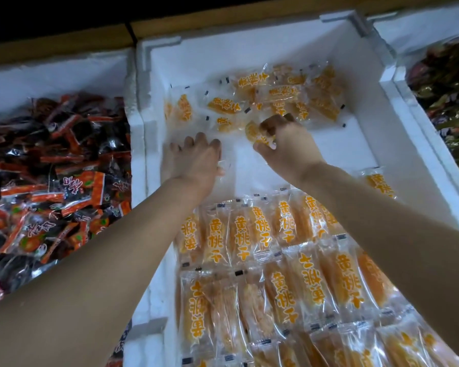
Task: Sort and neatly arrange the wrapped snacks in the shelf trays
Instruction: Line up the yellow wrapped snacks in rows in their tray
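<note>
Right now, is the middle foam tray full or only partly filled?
Partly filled: neat rows at its near end, a loose pile far back, bare floor between.

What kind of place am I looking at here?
Probably a shop's bulk snack shelf: white foam trays side by side, one holding neat rows of orange wrapped snacks, its neighbour heaped with red-and-black packets.

Right hand (284,141) round an orange packet (252,132); left hand (196,157) spread nearby
</note>
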Action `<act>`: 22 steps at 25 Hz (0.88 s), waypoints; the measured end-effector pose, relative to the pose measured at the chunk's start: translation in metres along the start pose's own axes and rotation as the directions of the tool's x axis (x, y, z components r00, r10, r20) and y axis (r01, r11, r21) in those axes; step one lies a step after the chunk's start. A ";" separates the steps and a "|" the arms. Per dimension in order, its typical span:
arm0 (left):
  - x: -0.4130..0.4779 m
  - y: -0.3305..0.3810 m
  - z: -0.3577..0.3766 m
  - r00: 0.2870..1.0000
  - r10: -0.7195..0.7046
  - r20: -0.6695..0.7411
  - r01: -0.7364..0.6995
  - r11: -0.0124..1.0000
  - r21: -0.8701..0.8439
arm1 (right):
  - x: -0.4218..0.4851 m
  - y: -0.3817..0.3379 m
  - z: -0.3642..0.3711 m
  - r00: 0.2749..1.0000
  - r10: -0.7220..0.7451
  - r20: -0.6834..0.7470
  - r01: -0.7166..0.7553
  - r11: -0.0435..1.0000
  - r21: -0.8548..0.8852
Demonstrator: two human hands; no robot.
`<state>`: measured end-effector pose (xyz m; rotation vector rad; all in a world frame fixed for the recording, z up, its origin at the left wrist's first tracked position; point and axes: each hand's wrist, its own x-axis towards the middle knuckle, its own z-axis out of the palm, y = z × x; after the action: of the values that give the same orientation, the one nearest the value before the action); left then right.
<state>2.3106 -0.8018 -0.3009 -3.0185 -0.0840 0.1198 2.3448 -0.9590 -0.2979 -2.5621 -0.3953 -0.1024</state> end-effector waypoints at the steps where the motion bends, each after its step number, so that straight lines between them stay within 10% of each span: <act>1: -0.003 0.001 -0.001 0.998 -0.011 -0.067 0.006 0.997 -0.071 | -0.006 0.002 -0.008 0.998 -0.015 -0.062 0.017 0.999 0.036; 11: -0.034 0.074 -0.036 0.925 -0.052 -0.375 -0.302 0.497 -0.813 | -0.103 0.084 -0.106 0.966 0.244 -0.088 -0.245 0.970 0.001; 14: -0.039 0.107 -0.042 0.942 -0.058 -0.329 -0.297 0.308 -0.904 | -0.111 0.098 -0.109 0.965 0.260 -0.023 -0.259 0.945 -0.198; 22: -0.056 0.160 -0.048 0.996 0.016 -0.093 -0.094 0.225 -0.970 | -0.113 0.117 -0.092 0.993 0.109 -0.051 -0.112 0.686 -0.719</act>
<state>2.2668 -0.9689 -0.2690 -4.3616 -0.0489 -0.0816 2.2728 -1.1312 -0.2954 -3.3683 -0.2110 -0.2659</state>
